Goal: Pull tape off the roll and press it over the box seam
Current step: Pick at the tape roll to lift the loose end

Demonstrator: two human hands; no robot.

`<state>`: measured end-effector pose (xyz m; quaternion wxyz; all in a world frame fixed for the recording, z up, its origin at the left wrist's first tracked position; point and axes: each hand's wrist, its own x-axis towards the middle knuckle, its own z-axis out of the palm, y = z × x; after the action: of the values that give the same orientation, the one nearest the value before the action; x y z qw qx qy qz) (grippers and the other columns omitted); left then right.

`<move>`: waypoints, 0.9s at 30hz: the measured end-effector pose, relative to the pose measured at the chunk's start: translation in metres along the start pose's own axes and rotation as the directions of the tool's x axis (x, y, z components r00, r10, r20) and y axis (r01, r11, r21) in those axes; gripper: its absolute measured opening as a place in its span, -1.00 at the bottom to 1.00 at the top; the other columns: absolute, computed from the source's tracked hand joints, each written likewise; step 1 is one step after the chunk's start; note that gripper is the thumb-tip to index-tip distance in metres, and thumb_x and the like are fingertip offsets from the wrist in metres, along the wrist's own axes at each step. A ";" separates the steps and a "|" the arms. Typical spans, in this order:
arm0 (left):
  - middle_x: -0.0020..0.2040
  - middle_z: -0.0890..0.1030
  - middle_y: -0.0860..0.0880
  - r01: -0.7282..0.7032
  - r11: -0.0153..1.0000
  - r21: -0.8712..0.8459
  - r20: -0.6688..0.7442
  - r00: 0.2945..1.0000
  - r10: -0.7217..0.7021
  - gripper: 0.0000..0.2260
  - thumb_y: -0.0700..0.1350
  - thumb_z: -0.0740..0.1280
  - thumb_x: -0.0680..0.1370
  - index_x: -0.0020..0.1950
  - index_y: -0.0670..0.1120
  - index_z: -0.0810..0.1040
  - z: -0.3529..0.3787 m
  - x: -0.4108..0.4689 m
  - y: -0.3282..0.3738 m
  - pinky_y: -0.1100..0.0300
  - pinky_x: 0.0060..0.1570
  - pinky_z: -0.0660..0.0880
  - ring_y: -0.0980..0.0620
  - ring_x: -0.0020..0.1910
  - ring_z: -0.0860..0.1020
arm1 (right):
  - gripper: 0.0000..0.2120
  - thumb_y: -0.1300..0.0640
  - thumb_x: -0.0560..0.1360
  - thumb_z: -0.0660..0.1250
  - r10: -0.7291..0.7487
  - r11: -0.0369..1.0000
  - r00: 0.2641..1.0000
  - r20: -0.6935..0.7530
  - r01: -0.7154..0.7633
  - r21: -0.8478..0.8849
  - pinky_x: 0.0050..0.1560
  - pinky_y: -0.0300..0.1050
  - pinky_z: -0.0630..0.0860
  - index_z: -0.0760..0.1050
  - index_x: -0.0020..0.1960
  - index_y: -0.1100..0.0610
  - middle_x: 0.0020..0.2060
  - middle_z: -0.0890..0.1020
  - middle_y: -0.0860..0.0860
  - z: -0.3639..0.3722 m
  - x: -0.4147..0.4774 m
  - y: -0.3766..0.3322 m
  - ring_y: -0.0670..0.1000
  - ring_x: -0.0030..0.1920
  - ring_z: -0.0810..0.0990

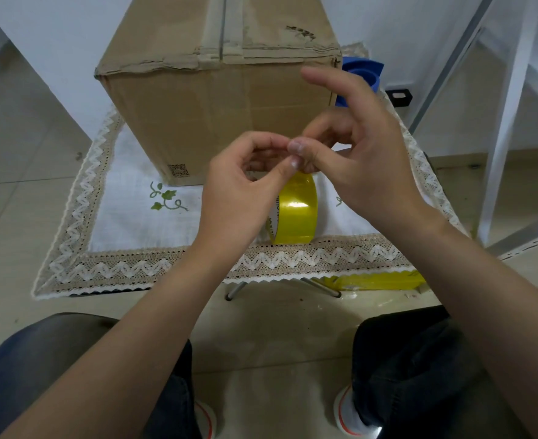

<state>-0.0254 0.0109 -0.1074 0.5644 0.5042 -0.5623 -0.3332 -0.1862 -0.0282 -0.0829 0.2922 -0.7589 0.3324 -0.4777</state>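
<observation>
The box (217,99) blocks your table's (128,213) far half; the tape roll (294,210) stands near its front edge; the front-left corner is free.

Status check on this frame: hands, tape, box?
Both hands pinching at the tape roll, picking its end. Roll upright on the cloth. Box seam not yet freshly taped. Nothing in the way.

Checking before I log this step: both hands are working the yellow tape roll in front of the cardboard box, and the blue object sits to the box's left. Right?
Not quite. The blue object sits behind the right corner of the cardboard box, not to its left, as the head view shows. The rest holds: the left hand and right hand work at the yellow tape roll in front of the box.
</observation>
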 end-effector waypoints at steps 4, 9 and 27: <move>-0.02 0.75 0.07 -0.005 1.000 0.018 -0.003 1.000 0.005 -0.88 -0.16 0.52 0.55 0.05 0.01 0.70 0.000 0.000 -0.002 -0.01 0.12 0.66 0.08 0.02 0.72 | -0.45 0.29 0.55 0.48 -0.008 1.000 1.000 -0.009 0.008 -0.011 -0.15 0.02 0.68 0.36 0.47 0.17 -0.24 0.70 0.02 0.000 0.000 0.001 0.00 -0.22 0.70; 0.08 0.72 -0.02 -0.013 0.999 0.038 -0.050 0.999 0.015 -0.91 -0.17 0.54 0.52 -0.04 0.01 0.73 -0.001 0.004 -0.004 -0.01 0.14 0.65 0.06 0.10 0.69 | -0.56 0.25 0.55 0.49 -0.036 0.996 0.999 -0.014 0.035 -0.084 -0.15 0.03 0.67 0.43 0.36 0.15 -0.24 0.70 0.00 -0.001 0.000 0.004 -0.01 -0.22 0.70; 0.01 0.68 0.03 0.035 0.992 0.121 -0.051 0.998 -0.029 -0.88 -0.13 0.52 0.53 -0.15 0.08 0.69 -0.013 0.008 -0.001 0.06 0.18 0.62 0.09 0.07 0.66 | -0.82 0.01 0.53 0.51 0.119 0.987 0.991 -0.057 -0.124 -0.100 -0.19 -0.17 0.61 0.61 0.00 0.09 -0.12 0.68 -0.08 -0.006 0.002 0.009 -0.12 -0.13 0.63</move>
<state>-0.0117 0.0055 -0.1042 0.5408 0.5548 -0.5595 -0.2944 -0.1934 -0.0357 -0.0862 0.2728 -0.7390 0.4095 -0.4602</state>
